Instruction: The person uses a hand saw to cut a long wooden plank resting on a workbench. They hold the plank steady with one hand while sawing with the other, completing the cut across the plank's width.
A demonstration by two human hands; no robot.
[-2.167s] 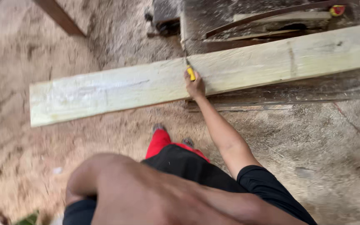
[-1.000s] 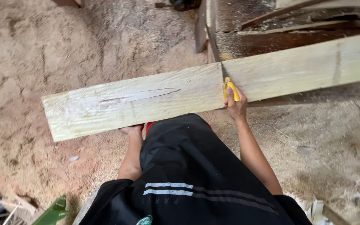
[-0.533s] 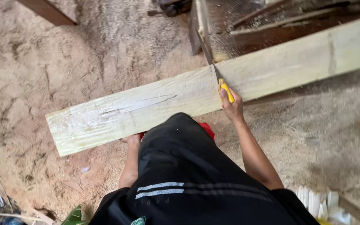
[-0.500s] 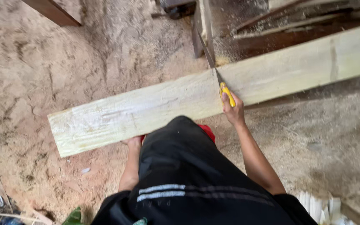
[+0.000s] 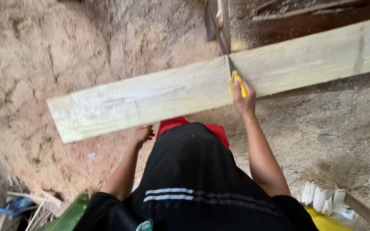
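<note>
The right hand was clenched round the yellow handle of a handsaw, its dark blade running up and away across the far edge of the pale plank. Compared with a moment earlier, the handle sat closer to the near edge of the board, so the saw looked to have drawn back through the cut. The left hand hung just under the plank's near edge with fingers loosely curled; I could not tell whether it touched the wood or gripped anything. It had been about there half a second before. The plank lay slanted across the view, its free left end out over the sawdust-covered ground, its right part resting on a dark wooden bench. A red cloth showed beneath the board. Off to the lower right lay a stack of small white pieces, and scraps cluttered the lower left corner.
</note>
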